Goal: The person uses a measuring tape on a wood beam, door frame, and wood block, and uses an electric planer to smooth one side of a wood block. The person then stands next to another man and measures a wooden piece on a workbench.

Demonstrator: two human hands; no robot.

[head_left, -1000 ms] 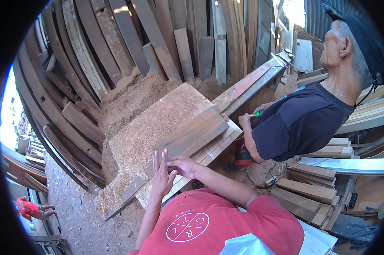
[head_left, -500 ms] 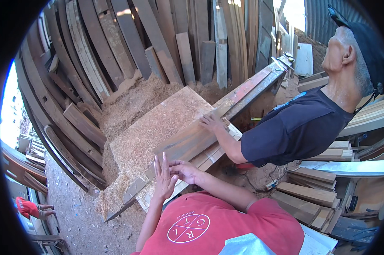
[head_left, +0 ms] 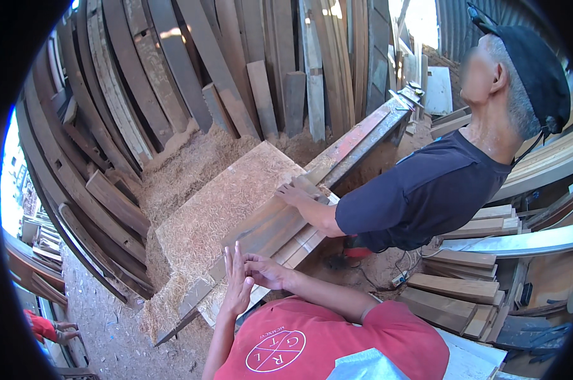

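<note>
My left hand (head_left: 237, 278) is held upright beside the workbench, its fingers stretched out and its palm turned toward the other hand. Close against it is my right hand (head_left: 265, 271), fingers loosely bent; some fingertips are hidden by the left. I see nothing held in either. Just beyond my hands a wide brown wooden plank (head_left: 268, 228) lies along the bench. A co-worker in a dark shirt and black cap rests a hand (head_left: 295, 194) on the plank's far part. Wood shavings cover the pale board (head_left: 235, 180) beside the plank.
A long narrow machine bed (head_left: 356, 140) stretches away to the far right. Tall planks (head_left: 166, 69) lean along the back, above a sawdust heap (head_left: 188, 158). Stacked boards (head_left: 451, 288) and a cable lie at right. Another person's red sleeve (head_left: 40, 325) shows at lower left.
The whole view has shifted a little, so the bench appears lower and farther left. My hands stay close together in nearly the same pose. The co-worker's hand remains on the plank.
</note>
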